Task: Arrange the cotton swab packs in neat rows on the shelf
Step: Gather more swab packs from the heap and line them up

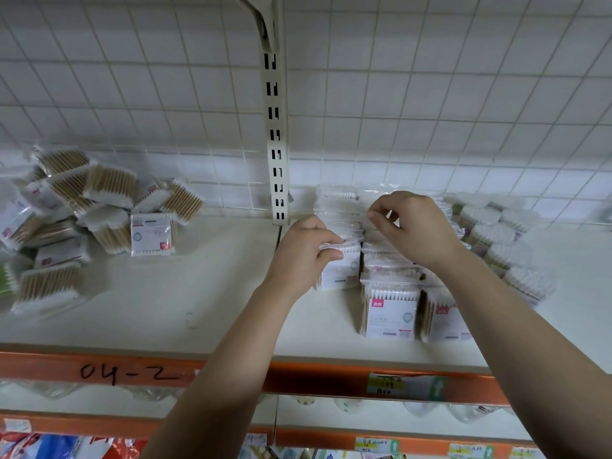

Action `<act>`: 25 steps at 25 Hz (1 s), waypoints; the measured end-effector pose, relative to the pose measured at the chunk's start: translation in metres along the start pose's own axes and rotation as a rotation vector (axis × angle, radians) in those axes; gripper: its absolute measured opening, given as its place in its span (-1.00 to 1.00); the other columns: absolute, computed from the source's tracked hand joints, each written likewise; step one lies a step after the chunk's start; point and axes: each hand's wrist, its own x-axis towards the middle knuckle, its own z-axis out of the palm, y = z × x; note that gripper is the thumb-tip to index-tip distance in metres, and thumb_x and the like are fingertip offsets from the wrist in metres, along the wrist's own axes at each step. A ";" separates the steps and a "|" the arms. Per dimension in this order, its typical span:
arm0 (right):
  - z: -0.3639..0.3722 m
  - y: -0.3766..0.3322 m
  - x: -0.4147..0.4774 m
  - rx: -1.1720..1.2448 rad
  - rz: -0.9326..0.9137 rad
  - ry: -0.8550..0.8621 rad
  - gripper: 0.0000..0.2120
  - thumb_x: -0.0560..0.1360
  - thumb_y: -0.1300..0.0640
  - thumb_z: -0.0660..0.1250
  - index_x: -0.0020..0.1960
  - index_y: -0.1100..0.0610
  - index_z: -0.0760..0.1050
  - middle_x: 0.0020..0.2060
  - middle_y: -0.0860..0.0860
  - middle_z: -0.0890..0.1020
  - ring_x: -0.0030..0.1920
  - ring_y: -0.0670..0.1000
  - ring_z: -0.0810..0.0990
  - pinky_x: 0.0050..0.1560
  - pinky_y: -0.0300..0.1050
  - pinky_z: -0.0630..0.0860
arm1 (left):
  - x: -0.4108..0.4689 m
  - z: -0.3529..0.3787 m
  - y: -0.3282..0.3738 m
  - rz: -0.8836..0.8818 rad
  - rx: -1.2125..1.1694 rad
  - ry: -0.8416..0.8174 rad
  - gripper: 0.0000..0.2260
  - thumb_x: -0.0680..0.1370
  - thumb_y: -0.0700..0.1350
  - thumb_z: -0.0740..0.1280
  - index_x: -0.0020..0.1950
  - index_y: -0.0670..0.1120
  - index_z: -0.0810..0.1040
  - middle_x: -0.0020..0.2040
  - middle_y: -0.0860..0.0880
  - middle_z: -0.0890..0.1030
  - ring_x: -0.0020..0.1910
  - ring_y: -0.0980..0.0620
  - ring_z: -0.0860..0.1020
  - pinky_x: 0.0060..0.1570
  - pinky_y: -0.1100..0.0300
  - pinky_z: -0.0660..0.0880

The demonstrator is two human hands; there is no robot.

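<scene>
A: What lies at the left end of the white shelf (pixel 185 293)?

B: A loose heap of clear-wrapped wooden-stick cotton swab packs (pixel 76 213), tumbled against the white wire-grid back panel (pixel 132 94); one pack at its right stands upright, label forward.

A: And past the slotted cream upright post (pixel 276 140)?

B: The left hand (pixel 303 251) pinches the clear top flap of an upright white-labelled swab pack (pixel 341 270), thumb and fingers closed on it. Just right, the right hand (pixel 414 223) has its fingertips together on the plastic of packs behind.

A: In front?

B: Two pink-tagged packs (pixel 390 313) stand side by side near the orange front edge (pixel 132 369); more packs (pixel 510 246) run back along the right end.
</scene>
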 end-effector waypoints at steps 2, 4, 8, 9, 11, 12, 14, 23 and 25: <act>0.002 -0.001 0.001 0.006 0.000 0.003 -0.90 0.52 0.08 0.28 -0.14 0.01 0.55 -0.20 -0.10 0.59 -0.18 -0.06 0.50 -0.10 -0.01 0.50 | 0.000 0.002 0.001 -0.001 0.055 0.017 -0.79 0.45 -0.13 0.47 0.07 -0.09 0.66 -0.06 0.02 0.51 0.01 -0.01 0.48 -0.01 0.13 0.45; 0.004 -0.005 0.004 0.015 -0.006 0.002 -0.90 0.52 0.08 0.28 -0.13 0.00 0.55 -0.20 -0.10 0.59 -0.18 -0.05 0.50 -0.09 -0.01 0.50 | -0.002 0.001 0.001 -0.019 0.143 0.036 -0.69 0.46 -0.03 0.46 0.17 -0.04 0.59 0.06 0.03 0.50 0.12 0.02 0.45 0.06 0.11 0.45; 0.011 -0.026 0.015 0.041 -0.040 0.009 -0.90 0.52 0.09 0.28 -0.12 0.02 0.56 -0.18 -0.07 0.60 -0.16 -0.03 0.52 -0.09 -0.06 0.48 | -0.011 -0.016 -0.008 -0.039 0.120 0.102 -0.62 0.48 0.10 0.39 0.25 0.01 0.52 0.17 0.08 0.46 0.12 0.07 0.48 0.05 0.13 0.48; 0.013 -0.034 0.020 0.053 -0.052 0.013 -0.90 0.52 0.10 0.29 -0.12 0.04 0.57 -0.18 -0.06 0.60 -0.17 -0.02 0.52 -0.09 -0.08 0.47 | -0.014 -0.024 -0.013 -0.047 0.129 0.122 -0.66 0.50 0.10 0.37 0.23 0.01 0.53 0.15 0.09 0.47 0.08 0.06 0.49 0.03 0.11 0.49; 0.020 -0.053 0.029 0.073 -0.081 0.009 -0.90 0.52 0.12 0.29 -0.12 0.05 0.57 -0.17 -0.04 0.60 -0.17 -0.02 0.52 -0.10 -0.12 0.45 | -0.022 -0.042 -0.026 -0.074 0.162 0.168 -0.73 0.53 0.06 0.35 0.19 0.02 0.56 0.12 0.08 0.49 0.03 0.06 0.51 0.01 0.09 0.49; 0.025 -0.064 0.034 0.083 -0.098 0.000 -0.90 0.51 0.12 0.29 -0.12 0.05 0.57 -0.16 -0.03 0.60 -0.17 -0.02 0.52 -0.10 -0.11 0.45 | -0.027 -0.052 -0.035 -0.089 0.173 0.187 -0.76 0.53 0.03 0.35 0.17 0.01 0.57 0.11 0.08 0.50 0.02 0.06 0.51 0.01 0.10 0.49; 0.039 -0.084 0.043 0.111 -0.123 -0.030 -0.91 0.51 0.11 0.29 -0.11 0.05 0.58 -0.14 -0.02 0.60 -0.16 -0.04 0.51 -0.08 -0.10 0.46 | -0.037 -0.071 -0.052 -0.116 0.183 0.222 -0.79 0.54 -0.01 0.35 0.16 0.00 0.57 0.09 0.06 0.51 0.01 0.06 0.52 0.01 0.13 0.48; 0.120 -0.171 0.074 0.170 -0.222 -0.162 -0.92 0.49 0.12 0.34 -0.05 0.06 0.60 -0.11 -0.02 0.57 -0.11 -0.05 0.51 -0.11 -0.18 0.36 | -0.097 -0.151 -0.114 -0.231 0.289 0.316 -0.81 0.53 -0.06 0.35 0.12 -0.01 0.59 0.04 0.01 0.58 -0.01 0.01 0.55 -0.03 0.14 0.48; 0.140 -0.184 0.080 0.185 -0.240 -0.194 -0.89 0.47 0.14 0.36 -0.01 0.08 0.60 -0.07 0.01 0.58 -0.06 -0.01 0.52 -0.09 -0.18 0.34 | -0.110 -0.165 -0.124 -0.251 0.296 0.323 -0.80 0.51 -0.04 0.32 0.11 -0.02 0.59 0.03 0.00 0.59 0.00 -0.02 0.55 -0.04 0.13 0.48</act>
